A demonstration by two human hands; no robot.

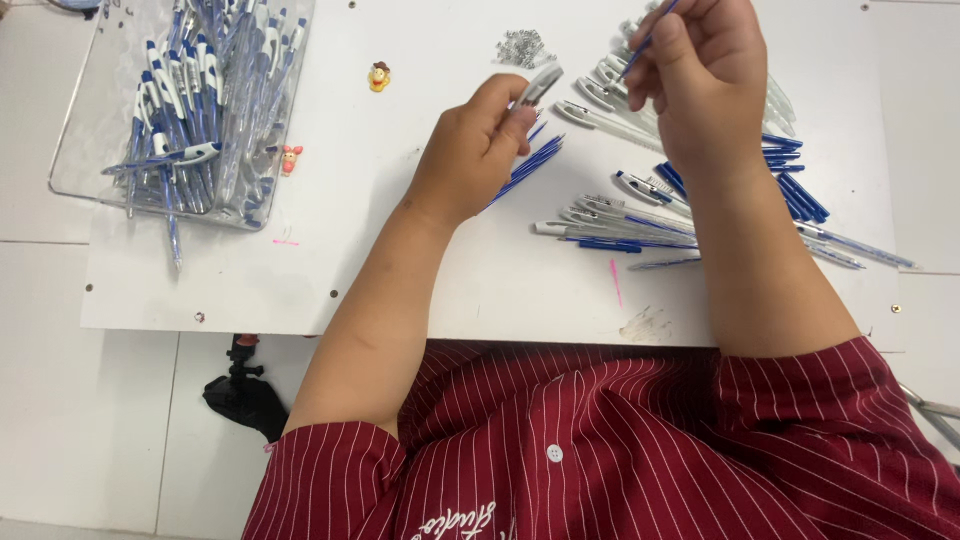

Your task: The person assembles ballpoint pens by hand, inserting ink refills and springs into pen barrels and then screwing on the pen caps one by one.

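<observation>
The left hand pinches a clear plastic pen barrel with a silver clip between thumb and fingertips, and a bunch of thin blue ink refills juts from under the same hand toward the white work board. The right hand is closed around a single thin blue refill, which it holds just right of the barrel, the two apart. Below the right hand, on the board, lies a loose heap of clear barrels and blue refills. Beside the barrel, toward the board's far edge, sits a small pile of metal springs (tiny and hard to make out). Well left of the barrel stands a clear plastic tray of finished blue-and-white pens.
</observation>
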